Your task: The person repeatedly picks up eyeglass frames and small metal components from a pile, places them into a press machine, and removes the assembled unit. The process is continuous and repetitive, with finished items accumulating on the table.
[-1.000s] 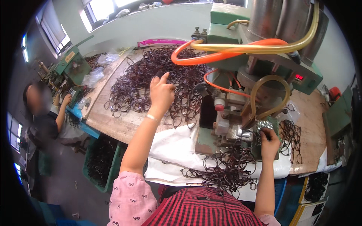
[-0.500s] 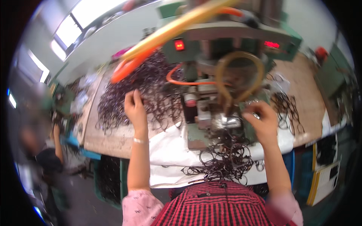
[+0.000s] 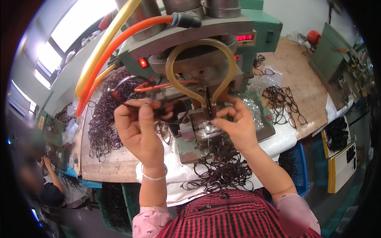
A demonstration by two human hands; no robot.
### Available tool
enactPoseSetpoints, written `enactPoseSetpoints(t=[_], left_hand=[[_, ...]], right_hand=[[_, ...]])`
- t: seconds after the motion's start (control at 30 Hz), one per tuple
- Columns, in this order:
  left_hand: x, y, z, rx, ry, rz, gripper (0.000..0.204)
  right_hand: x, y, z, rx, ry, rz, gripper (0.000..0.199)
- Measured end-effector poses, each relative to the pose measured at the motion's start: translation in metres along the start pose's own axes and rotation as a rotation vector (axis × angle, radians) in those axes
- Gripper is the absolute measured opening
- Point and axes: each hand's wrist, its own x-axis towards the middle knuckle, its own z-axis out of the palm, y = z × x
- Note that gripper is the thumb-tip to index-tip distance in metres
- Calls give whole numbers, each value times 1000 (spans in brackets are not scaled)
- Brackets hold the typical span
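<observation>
Dark eyeglass frame (image 3: 137, 93) pinched in the raised left hand (image 3: 139, 129), while the right hand (image 3: 234, 125) fingers close on a small part at the green machine (image 3: 214, 47), mid-bench.

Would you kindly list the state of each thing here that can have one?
left hand: raised, gripping a dark eyeglass frame
right hand: fingers pinched at the machine's work plate
green bench machine: powered, red display lit
red indicator lamp: lit
frames on the left board: loose heap
frames on the white cloth: tangled pile
</observation>
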Motion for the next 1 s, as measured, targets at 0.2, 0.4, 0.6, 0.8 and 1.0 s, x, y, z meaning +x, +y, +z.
enactPoseSetpoints(t=[0.2, 0.4, 0.6, 0.8, 1.0], left_hand=[[8, 1, 6, -115, 87, -65, 13], [1, 6, 8, -190, 97, -70, 9], [-67, 2, -22, 54, -279, 447, 14], [-63, -22, 8, 383, -718, 830, 25], [-61, -27, 10, 410, -744, 768, 19]], right_hand=[[3, -1, 3, -49, -34, -46, 57], [-13, -12, 4, 87, -48, 25, 59], [-28, -18, -51, -304, -223, -194, 59], [-39, 52, -124, -1458, 296, -224, 23], [2, 41, -105, -1199, 319, -352, 8]])
